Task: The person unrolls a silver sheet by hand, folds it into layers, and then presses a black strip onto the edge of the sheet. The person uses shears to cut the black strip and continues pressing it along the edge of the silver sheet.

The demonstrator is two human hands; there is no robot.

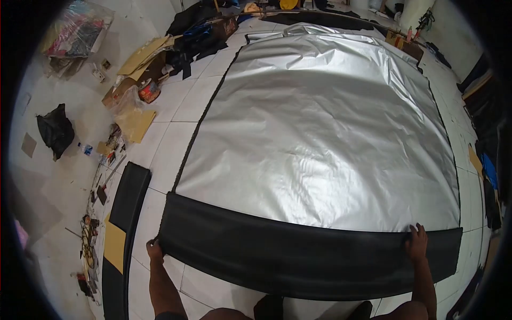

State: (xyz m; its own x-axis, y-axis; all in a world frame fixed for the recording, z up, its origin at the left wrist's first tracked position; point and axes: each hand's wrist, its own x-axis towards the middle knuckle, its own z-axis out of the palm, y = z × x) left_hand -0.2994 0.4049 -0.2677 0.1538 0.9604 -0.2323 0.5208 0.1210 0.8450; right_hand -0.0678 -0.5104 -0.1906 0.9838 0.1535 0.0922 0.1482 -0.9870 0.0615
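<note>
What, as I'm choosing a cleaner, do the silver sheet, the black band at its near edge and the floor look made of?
Silver sheet: probably coated fabric or plastic, shiny; it creases and throws bright highlights.
Black band: perhaps vinyl or coated cloth, satin; it shows only a soft sheen.
Floor: likely ceramic tile, pale; straight joint lines cross it.

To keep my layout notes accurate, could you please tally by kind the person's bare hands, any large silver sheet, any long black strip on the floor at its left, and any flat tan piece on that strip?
Bare hands (left hand, right hand): 2
Large silver sheet: 1
Long black strip: 1
Flat tan piece: 1
Total: 5
</note>
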